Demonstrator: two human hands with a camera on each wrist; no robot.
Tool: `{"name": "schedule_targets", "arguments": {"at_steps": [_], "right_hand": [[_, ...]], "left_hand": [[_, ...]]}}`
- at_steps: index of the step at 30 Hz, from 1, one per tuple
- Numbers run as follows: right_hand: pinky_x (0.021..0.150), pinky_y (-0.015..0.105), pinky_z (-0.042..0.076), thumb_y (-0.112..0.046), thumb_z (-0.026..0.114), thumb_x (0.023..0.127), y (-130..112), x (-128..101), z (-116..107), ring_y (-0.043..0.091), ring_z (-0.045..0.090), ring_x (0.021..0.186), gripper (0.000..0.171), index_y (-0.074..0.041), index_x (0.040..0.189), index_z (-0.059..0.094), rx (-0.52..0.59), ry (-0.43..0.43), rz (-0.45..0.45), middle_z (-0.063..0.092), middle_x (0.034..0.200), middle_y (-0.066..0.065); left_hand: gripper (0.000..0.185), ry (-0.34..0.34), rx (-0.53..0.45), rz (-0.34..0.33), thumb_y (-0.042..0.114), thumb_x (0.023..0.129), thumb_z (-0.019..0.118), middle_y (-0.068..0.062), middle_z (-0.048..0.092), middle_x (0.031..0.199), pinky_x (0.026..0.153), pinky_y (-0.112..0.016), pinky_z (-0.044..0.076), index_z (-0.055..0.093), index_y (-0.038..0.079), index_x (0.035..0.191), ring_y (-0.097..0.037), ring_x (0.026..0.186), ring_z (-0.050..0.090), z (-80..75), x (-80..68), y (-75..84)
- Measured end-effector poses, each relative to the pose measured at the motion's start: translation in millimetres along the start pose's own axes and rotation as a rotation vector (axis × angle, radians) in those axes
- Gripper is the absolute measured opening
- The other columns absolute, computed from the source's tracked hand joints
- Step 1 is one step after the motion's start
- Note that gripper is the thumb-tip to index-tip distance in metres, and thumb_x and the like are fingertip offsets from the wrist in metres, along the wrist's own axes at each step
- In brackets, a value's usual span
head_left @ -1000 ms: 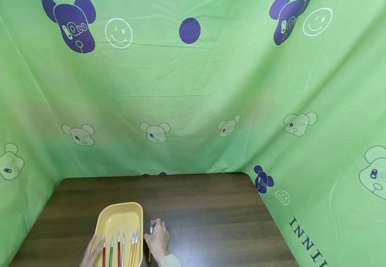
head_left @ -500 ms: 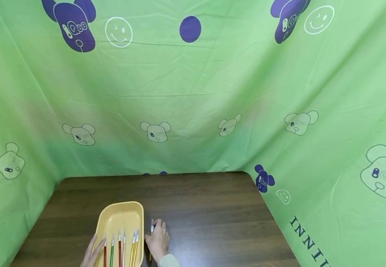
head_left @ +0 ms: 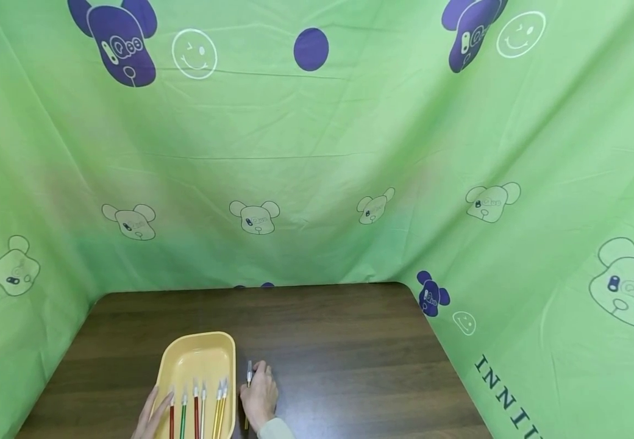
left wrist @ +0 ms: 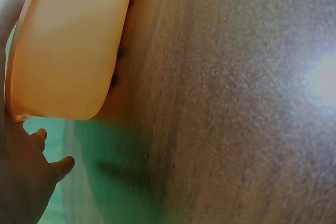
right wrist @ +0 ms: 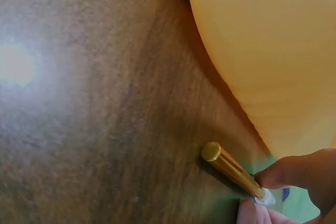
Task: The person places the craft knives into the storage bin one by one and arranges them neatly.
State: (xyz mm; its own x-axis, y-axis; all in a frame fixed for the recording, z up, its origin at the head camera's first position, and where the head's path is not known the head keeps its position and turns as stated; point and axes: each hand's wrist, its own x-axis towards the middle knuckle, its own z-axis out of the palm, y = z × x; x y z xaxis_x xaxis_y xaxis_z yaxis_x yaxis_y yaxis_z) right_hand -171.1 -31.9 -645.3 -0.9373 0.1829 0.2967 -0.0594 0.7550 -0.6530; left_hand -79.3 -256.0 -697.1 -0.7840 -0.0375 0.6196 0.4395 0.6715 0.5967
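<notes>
A yellow tray (head_left: 199,356) lies on the dark wooden table (head_left: 322,341) near its front edge and holds several red, green and gold pens (head_left: 196,405). My left hand (head_left: 152,414) rests open against the tray's left side, its fingers (left wrist: 21,177) beside the tray (left wrist: 68,45) in the left wrist view. My right hand (head_left: 259,396) lies just right of the tray and pinches a gold pen (head_left: 248,381) that rests on the table. The right wrist view shows that gold pen (right wrist: 231,171) between my fingertips (right wrist: 286,171), close to the tray's wall (right wrist: 273,51).
A green cloth (head_left: 317,152) printed with bears and smiley faces hangs close behind the table and along both sides. The table's far half is bare wood, with its rounded far right corner (head_left: 405,286) against the cloth.
Almost nothing differs; my right hand has shifted slightly toward me with the gold pen still pinched. The left hand stays at the tray.
</notes>
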Motion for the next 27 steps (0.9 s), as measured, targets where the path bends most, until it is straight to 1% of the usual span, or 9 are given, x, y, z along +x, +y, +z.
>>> {"name": "schedule_targets", "arguments": {"at_steps": [4,6,9,13,15,18,21,23,27], "right_hand": [[0.057,0.041,0.050,0.002,0.090,0.064,2.2,-0.3,1.0,0.029,0.062,0.065,0.045,-0.009,0.095,0.059,0.001,0.002,0.012,0.054,0.079,0.002],[0.056,0.041,0.050,0.002,0.090,0.064,2.9,-0.3,1.4,0.030,0.063,0.064,0.045,-0.010,0.094,0.059,-0.002,0.010,0.013,0.055,0.079,0.002],[0.056,0.042,0.050,0.001,0.089,0.063,3.9,-0.1,2.1,0.032,0.063,0.064,0.045,-0.011,0.093,0.058,-0.009,0.025,0.010,0.056,0.078,0.002],[0.057,0.042,0.050,-0.001,0.090,0.063,4.8,0.8,1.6,0.032,0.064,0.064,0.044,-0.011,0.091,0.058,-0.030,0.029,0.003,0.057,0.076,0.002],[0.058,0.042,0.050,-0.003,0.090,0.063,4.7,1.3,0.7,0.031,0.063,0.063,0.043,-0.011,0.090,0.058,-0.044,0.024,0.003,0.057,0.074,0.002],[0.057,0.042,0.050,-0.005,0.090,0.064,4.7,2.2,-0.1,0.031,0.063,0.062,0.040,-0.012,0.087,0.058,-0.062,0.022,0.002,0.057,0.072,0.001],[0.057,0.042,0.050,-0.005,0.090,0.063,4.9,3.9,0.2,0.031,0.063,0.061,0.038,-0.012,0.083,0.059,-0.078,0.027,-0.003,0.057,0.070,0.002],[0.056,0.041,0.051,-0.005,0.091,0.062,4.9,5.1,0.1,0.030,0.063,0.059,0.037,-0.011,0.080,0.060,-0.092,0.035,-0.011,0.059,0.067,0.003],[0.052,0.041,0.051,-0.006,0.092,0.059,4.7,6.9,-1.7,0.030,0.064,0.055,0.038,-0.013,0.068,0.056,-0.121,0.028,-0.019,0.061,0.060,0.005]], "left_hand": [[0.100,-0.011,0.009,0.006,0.014,0.055,0.094,0.018,0.021,0.172,0.073,-0.028,0.053,0.060,0.016,0.149,0.020,0.134,0.025,-0.1,0.9,-0.9],[0.101,-0.014,0.011,0.012,0.015,0.054,0.094,0.017,0.021,0.172,0.071,-0.032,0.054,0.060,0.015,0.149,0.019,0.136,0.025,0.0,1.0,-1.2],[0.101,-0.012,0.006,0.017,0.014,0.055,0.094,0.017,0.021,0.172,0.076,-0.022,0.051,0.060,0.014,0.149,0.019,0.135,0.025,0.3,0.7,-2.0],[0.099,0.000,-0.011,0.016,0.013,0.055,0.093,0.018,0.022,0.171,0.085,-0.005,0.037,0.061,0.014,0.149,0.019,0.133,0.028,1.2,0.3,-2.3],[0.099,0.003,-0.015,0.017,0.013,0.055,0.093,0.018,0.022,0.171,0.086,-0.004,0.036,0.061,0.014,0.148,0.019,0.133,0.029,1.3,0.5,-1.8],[0.099,-0.003,-0.006,0.011,0.014,0.055,0.094,0.019,0.021,0.171,0.083,-0.010,0.042,0.061,0.015,0.149,0.019,0.135,0.027,0.7,0.7,-1.6],[0.101,-0.013,0.009,0.009,0.015,0.055,0.094,0.018,0.021,0.172,0.075,-0.024,0.052,0.059,0.016,0.150,0.018,0.137,0.025,-0.4,1.2,-1.2],[0.102,-0.019,0.017,0.009,0.016,0.055,0.094,0.017,0.021,0.172,0.071,-0.033,0.054,0.058,0.016,0.151,0.018,0.137,0.024,-0.9,1.2,-1.4],[0.101,-0.008,0.016,0.004,0.015,0.056,0.094,0.016,0.022,0.172,0.074,-0.027,0.052,0.059,0.018,0.151,0.018,0.137,0.025,-0.5,0.3,-1.5]]}}
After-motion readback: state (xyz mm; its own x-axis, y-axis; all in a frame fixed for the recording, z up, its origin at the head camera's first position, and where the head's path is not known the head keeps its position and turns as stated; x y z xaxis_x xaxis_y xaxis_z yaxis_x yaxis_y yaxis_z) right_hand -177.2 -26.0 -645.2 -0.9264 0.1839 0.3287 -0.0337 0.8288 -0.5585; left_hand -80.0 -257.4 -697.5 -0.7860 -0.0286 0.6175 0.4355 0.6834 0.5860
